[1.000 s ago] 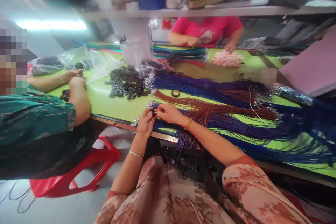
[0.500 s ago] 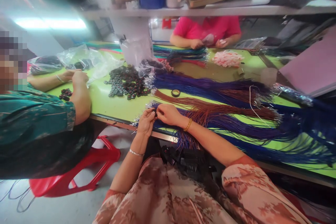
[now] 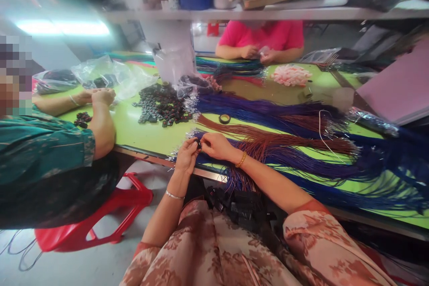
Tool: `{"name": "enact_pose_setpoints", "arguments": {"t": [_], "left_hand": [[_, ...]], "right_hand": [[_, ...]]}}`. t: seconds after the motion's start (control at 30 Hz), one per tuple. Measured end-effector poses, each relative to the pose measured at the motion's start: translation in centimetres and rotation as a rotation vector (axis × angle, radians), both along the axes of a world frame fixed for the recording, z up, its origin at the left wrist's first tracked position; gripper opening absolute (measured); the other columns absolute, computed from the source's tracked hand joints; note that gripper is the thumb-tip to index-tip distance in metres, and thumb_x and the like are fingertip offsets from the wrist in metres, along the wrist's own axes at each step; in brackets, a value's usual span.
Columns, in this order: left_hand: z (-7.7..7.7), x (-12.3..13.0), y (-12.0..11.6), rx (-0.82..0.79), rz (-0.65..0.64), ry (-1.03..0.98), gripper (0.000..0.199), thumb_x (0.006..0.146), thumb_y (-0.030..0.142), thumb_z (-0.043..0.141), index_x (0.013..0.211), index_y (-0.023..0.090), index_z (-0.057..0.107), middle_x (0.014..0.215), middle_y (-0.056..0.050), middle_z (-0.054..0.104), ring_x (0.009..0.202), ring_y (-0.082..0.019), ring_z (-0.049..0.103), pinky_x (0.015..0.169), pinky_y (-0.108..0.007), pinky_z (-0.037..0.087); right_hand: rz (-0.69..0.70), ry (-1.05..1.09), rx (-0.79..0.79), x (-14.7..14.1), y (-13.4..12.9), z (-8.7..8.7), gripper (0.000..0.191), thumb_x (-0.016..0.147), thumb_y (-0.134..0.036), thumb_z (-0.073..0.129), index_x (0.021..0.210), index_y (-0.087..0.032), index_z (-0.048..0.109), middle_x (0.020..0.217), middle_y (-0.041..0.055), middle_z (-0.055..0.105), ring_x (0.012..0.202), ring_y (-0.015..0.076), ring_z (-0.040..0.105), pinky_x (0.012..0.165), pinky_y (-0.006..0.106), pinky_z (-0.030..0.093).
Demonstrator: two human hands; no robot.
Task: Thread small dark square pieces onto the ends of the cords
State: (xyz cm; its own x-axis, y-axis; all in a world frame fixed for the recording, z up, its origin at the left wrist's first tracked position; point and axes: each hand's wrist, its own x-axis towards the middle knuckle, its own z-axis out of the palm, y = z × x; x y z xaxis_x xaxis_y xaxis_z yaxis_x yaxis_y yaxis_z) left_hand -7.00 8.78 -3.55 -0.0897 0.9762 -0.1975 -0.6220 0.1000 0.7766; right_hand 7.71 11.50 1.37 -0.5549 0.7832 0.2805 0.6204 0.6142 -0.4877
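Note:
My left hand (image 3: 187, 154) is closed on a small black connector housing (image 3: 198, 144) at the front edge of the table. Right beside it, my right hand (image 3: 216, 146) is pinched at the housing's side; whatever its fingertips hold is too small to make out. Under and around both hands lie blue wires (image 3: 288, 161) with silvery terminal ends. Brown wires (image 3: 248, 132) stretch across the table just beyond. More black connectors lie in my lap (image 3: 244, 208).
A heap of black connectors (image 3: 161, 103) and a tape roll (image 3: 224, 119) lie farther back on the green table (image 3: 129, 132). A co-worker in green (image 3: 47, 143) sits at left on a red stool (image 3: 97, 228). Opposite, a person in pink (image 3: 263, 38) works near pale pink pieces (image 3: 291, 74). A shelf (image 3: 268, 13) hangs above.
My right fingertips have drawn slightly away from the black housing, which shows more clearly in my left hand. The person opposite has brought both hands together.

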Motion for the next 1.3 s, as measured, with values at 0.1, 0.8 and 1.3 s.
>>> {"name": "enact_pose_setpoints", "arguments": {"t": [0.1, 0.8, 1.3], "left_hand": [[-0.1, 0.2, 0.0, -0.003, 0.009, 0.007, 0.028, 0.062, 0.017, 0.080, 0.087, 0.016, 0.067, 0.079, 0.000, 0.067, 0.072, -0.009, 0.062, 0.070, -0.022, 0.049], [0.1, 0.2, -0.2, -0.012, -0.017, 0.019, 0.029, 0.063, 0.019, 0.080, 0.088, 0.016, 0.065, 0.084, -0.004, 0.070, 0.074, -0.011, 0.063, 0.068, -0.022, 0.049], [0.3, 0.2, -0.3, -0.005, -0.030, 0.026, 0.031, 0.061, 0.021, 0.082, 0.088, 0.016, 0.065, 0.084, -0.004, 0.070, 0.074, -0.011, 0.064, 0.068, -0.022, 0.048]], "right_hand": [[-0.045, -0.034, 0.000, -0.3, -0.4, -0.2, 0.012, 0.081, -0.022, 0.055, 0.077, -0.014, 0.063, 0.074, 0.0051, 0.064, 0.063, 0.0130, 0.048, 0.059, 0.025, 0.027], [-0.353, -0.288, -0.129, -2.7, 9.6, -1.4, 0.022, 0.087, -0.024, 0.046, 0.093, -0.018, 0.066, 0.098, 0.0099, 0.071, 0.090, 0.0226, 0.063, 0.071, 0.028, 0.042], [-0.352, -0.168, -0.052, -0.9, 10.5, -2.5, 0.017, 0.088, -0.022, 0.046, 0.092, -0.017, 0.061, 0.095, 0.0098, 0.068, 0.084, 0.0210, 0.060, 0.074, 0.029, 0.040]]}}
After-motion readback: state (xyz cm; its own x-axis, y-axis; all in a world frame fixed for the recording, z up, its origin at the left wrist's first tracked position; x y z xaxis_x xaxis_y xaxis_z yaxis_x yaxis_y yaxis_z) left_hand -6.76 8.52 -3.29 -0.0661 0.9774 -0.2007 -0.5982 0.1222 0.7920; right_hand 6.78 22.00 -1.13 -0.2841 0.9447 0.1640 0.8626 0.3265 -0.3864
